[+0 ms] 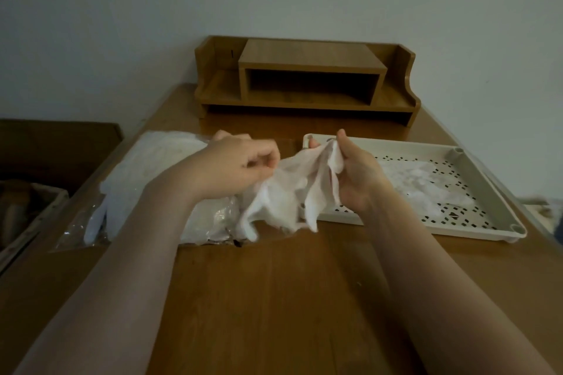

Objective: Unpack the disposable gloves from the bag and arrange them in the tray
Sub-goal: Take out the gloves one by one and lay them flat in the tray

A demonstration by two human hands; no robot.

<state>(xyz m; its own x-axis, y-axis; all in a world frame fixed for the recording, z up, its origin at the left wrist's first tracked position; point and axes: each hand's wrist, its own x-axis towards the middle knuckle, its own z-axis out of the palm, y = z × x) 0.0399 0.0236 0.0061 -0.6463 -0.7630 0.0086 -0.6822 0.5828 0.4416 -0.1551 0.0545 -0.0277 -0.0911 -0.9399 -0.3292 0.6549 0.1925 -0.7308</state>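
The wooden table (274, 298) takes up most of the room in front of the person, with a wooden desk organiser (307, 82) standing at its far end against the wall. On the right side lies the perforated cream tray (493, 192), and some thin translucent gloves (426, 183) already lie flat on its floor. On the left lies the clear plastic bag (146, 192), with a thick white stack of gloves still inside it.

Between bag and tray, held above the table, is a crumpled glove (289, 192), its fingers dangling toward the table. The left hand (237, 167) pinches one edge of it between thumb and curled fingertips; the right hand (356, 173) holds the other edge, thumb up, fingers folded round the film. Neither grip is spread; both are pressed closed on the glove.

To my eye the step in hand is pulling this one glove apart and smoothing it out before it is laid down. The next move would call for carrying it rightward over the near rim of the tray and setting it flat on those already there, without letting the flimsy film fold back on itself.
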